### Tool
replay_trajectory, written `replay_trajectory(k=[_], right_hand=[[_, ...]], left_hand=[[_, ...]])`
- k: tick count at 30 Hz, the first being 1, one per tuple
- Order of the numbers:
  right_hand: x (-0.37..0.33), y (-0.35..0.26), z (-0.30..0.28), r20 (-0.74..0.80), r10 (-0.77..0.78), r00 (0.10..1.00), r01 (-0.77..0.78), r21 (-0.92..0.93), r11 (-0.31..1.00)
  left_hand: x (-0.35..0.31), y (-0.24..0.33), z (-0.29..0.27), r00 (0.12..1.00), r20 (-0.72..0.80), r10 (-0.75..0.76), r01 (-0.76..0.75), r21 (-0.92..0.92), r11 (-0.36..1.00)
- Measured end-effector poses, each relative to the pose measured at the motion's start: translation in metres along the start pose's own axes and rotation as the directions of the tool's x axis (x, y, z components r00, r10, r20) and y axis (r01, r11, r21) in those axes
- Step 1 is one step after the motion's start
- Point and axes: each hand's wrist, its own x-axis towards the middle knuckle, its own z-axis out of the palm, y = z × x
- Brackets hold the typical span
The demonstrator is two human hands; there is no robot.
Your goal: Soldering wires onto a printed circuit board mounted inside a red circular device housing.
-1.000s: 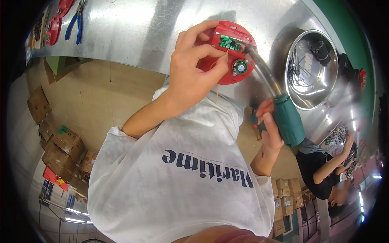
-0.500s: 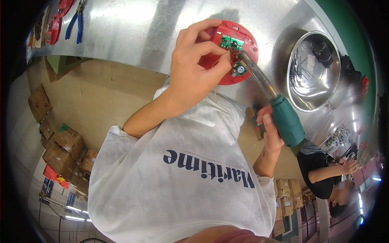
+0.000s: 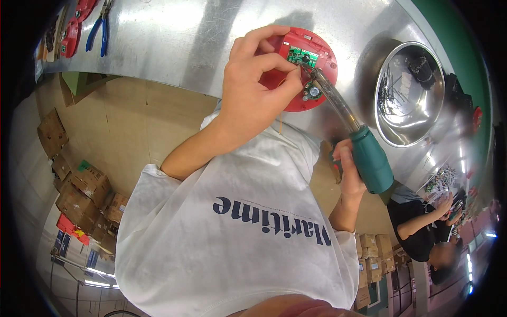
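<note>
A round red plastic housing [image 3: 326, 53] lies on the metal bench, with a green circuit board [image 3: 302, 55] and a smaller round green board [image 3: 313, 92] in it. My left hand [image 3: 251, 90] rests over the housing's left side, thumb and forefinger pinched on a thin wire at the circuit board's lower edge; the tips mostly hide it. An orange wire [image 3: 280, 127] hangs below this hand. My right hand [image 3: 350, 171] grips the green handle of a soldering iron [image 3: 372, 158]. The iron slants up and left, its tip close to my left fingertips by the board.
At the right stands a shiny metal bowl [image 3: 406, 119] holding dark thin pieces. Blue-handled pliers [image 3: 97, 31] and red parts [image 3: 69, 39] lie at the far left. A co-worker in black [image 3: 409, 216] handles things at the lower right. Cardboard boxes [image 3: 87, 198] are stacked at the left.
The soldering iron's handle and my right hand have shifted slightly down and left. My left hand stays almost still. The co-worker's hands have moved.
</note>
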Motion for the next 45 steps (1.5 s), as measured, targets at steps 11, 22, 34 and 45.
replay_trajectory(k=[11,22,34,45], right_hand=[[-0.013,-0.005,-0.005,0.022,0.155,0.988,-0.138,0.592,0.794],[-0.034,0.023,-0.026,-0.215,0.119,0.969,0.071,0.709,0.702],[-0.038,0.047,-0.032,-0.305,0.127,0.944,0.176,0.790,0.587],[-0.035,0.043,-0.028,-0.298,0.169,0.940,0.160,0.818,0.553]], left_hand=[[0.002,0.000,-0.002,0.999,0.037,-0.033,0.033,-0.007,0.999],[0.011,0.008,-0.012,0.991,0.116,-0.063,0.056,0.067,0.996],[0.065,0.019,-0.048,0.825,0.565,-0.010,-0.054,0.097,0.994],[0.193,-0.013,0.003,0.923,0.237,0.304,-0.361,0.254,0.897]])
